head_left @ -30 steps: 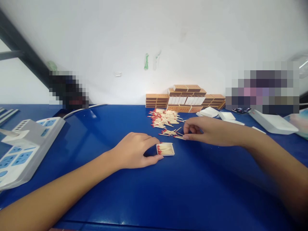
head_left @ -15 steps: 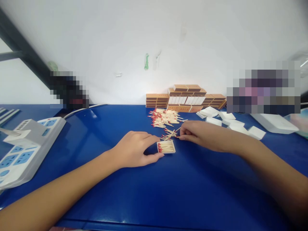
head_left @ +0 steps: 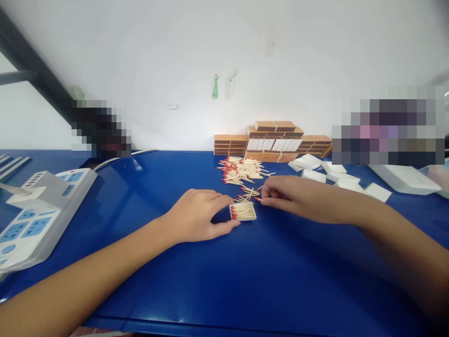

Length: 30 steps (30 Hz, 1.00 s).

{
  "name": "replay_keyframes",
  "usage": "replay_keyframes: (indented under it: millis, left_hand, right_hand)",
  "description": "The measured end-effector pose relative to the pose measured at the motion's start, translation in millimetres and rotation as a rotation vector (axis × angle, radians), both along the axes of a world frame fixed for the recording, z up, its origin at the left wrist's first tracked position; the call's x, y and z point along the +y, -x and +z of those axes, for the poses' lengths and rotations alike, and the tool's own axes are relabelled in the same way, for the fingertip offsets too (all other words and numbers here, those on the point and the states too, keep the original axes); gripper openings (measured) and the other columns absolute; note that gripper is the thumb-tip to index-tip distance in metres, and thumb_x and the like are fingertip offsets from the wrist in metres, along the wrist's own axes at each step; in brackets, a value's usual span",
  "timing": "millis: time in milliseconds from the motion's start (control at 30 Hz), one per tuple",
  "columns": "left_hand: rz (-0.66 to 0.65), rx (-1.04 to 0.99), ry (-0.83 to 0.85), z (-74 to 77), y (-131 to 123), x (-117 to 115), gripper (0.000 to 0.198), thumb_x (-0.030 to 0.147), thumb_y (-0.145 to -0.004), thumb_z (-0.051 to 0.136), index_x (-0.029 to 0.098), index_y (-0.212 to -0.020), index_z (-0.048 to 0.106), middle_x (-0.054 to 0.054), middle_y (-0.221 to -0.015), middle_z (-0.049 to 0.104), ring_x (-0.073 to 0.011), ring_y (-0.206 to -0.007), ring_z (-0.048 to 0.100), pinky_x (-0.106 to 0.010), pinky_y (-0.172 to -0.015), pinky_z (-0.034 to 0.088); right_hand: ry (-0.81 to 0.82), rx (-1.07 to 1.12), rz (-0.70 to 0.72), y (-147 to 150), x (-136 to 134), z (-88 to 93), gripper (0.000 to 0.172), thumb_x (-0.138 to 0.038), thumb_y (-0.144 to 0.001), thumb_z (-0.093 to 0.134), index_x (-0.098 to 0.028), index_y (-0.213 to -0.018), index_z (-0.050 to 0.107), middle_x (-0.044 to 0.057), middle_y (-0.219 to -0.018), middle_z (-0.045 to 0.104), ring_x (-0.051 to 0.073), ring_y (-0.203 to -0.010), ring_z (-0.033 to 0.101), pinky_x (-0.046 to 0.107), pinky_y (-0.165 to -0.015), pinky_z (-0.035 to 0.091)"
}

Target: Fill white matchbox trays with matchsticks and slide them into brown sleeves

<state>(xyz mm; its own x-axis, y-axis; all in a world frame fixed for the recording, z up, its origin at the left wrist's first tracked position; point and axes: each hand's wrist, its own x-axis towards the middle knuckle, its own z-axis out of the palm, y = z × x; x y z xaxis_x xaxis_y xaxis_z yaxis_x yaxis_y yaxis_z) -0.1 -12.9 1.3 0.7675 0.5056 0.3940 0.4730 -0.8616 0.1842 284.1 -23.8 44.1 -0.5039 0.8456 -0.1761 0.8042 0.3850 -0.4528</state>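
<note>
A small white matchbox tray [head_left: 254,216] sits on the blue table, with red-headed matches lying lengthwise inside. My left hand [head_left: 199,215] grips it from the left, thumb at the near side and index finger at the far side. Just to the tray's right, my right hand [head_left: 284,196] is closed in a pinch on matches [head_left: 257,199], their red heads pointing left; how many it holds is hidden by the fingers. A few loose matches [head_left: 248,193] lie behind the tray. Farther back is a larger heap of matches [head_left: 242,170].
Stacked matchboxes [head_left: 273,143] stand against the wall behind the heap. Several white empty trays [head_left: 313,176] lie at the right, near a larger white container [head_left: 403,179]. A power strip [head_left: 45,220] with a plugged-in adapter occupies the left side.
The view has shifted slightly. My left hand keeps its grip on the matchbox tray, and my right hand stays pinched on the matches, almost in the same place.
</note>
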Motion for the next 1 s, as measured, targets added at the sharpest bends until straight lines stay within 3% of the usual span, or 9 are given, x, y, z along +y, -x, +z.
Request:
replay_keyframes:
  millis: [133,233,367,567,733,833,1000]
  left_hand:
    - [0.032,0.015,-0.011,0.2,-1,-1,0.034,0.049,-0.095,0.067,0.018,-0.107,0.073,0.001,-0.071,0.067,-0.0147,-0.063,0.064,-0.028,-0.059,0.044]
    - [0.031,0.016,-0.001,0.9,-2,-1,0.032,0.048,-0.095,0.066,0.018,-0.104,0.073,0.001,-0.07,0.066,-0.0144,-0.063,0.063,-0.027,-0.058,0.043]
    - [0.041,0.005,0.006,1.2,-2,-1,0.03,0.047,-0.094,0.067,0.019,-0.104,0.073,0.002,-0.069,0.066,-0.014,-0.062,0.063,-0.027,-0.058,0.044]
    - [0.034,0.012,0.007,1.8,-2,-3,0.033,0.047,-0.093,0.068,0.018,-0.107,0.073,0.002,-0.07,0.066,-0.0138,-0.062,0.063,-0.027,-0.06,0.044]
    - [0.102,-0.043,-0.016,13.1,6,9,0.029,0.045,-0.093,0.067,0.019,-0.104,0.074,0.004,-0.063,0.059,-0.0107,-0.055,0.055,-0.025,-0.056,0.038]
    - [0.197,-0.084,-0.012,19.0,13,20,0.03,0.047,-0.091,0.068,0.019,-0.102,0.074,0.006,-0.059,0.054,-0.009,-0.051,0.05,-0.025,-0.055,0.035]
    - [0.186,-0.054,0.029,18.3,15,25,0.03,0.047,-0.091,0.067,0.02,-0.101,0.074,0.007,-0.059,0.053,-0.0087,-0.051,0.048,-0.025,-0.054,0.033]
  right_hand:
    - [-0.033,0.203,0.009,30,-13,1.6,0.031,-0.05,-0.105,0.049,-0.024,-0.094,0.063,0.0,-0.081,0.064,0.016,-0.07,0.055,0.03,-0.063,0.041]
    - [-0.111,0.186,0.032,43,-18,-7.6,0.024,-0.041,-0.105,0.052,-0.022,-0.094,0.06,0.003,-0.094,0.067,0.017,-0.077,0.058,0.03,-0.068,0.041]
    - [-0.14,0.141,0.095,40,-16,-17.5,0.024,-0.041,-0.105,0.055,-0.022,-0.093,0.063,0.003,-0.097,0.067,0.017,-0.08,0.06,0.03,-0.07,0.041]
    - [-0.268,0.141,0.085,31,-9,-12.3,0.013,-0.029,-0.101,0.06,-0.022,-0.093,0.068,0.002,-0.085,0.066,0.016,-0.074,0.058,0.028,-0.065,0.038]
    - [-0.376,0.185,-0.025,26,-1,-11.4,0.013,-0.028,-0.097,0.06,-0.022,-0.088,0.067,-0.001,-0.072,0.059,0.015,-0.066,0.052,0.029,-0.062,0.035]
    - [-0.306,0.144,0.001,26,0,-11.7,0.019,-0.035,-0.098,0.06,-0.021,-0.087,0.068,0.0,-0.072,0.058,0.015,-0.066,0.052,0.029,-0.062,0.034]
    - [-0.107,0.094,0.109,30,-6,-14.1,0.02,-0.038,-0.098,0.062,-0.021,-0.088,0.066,0.003,-0.082,0.064,0.017,-0.072,0.055,0.03,-0.064,0.037]
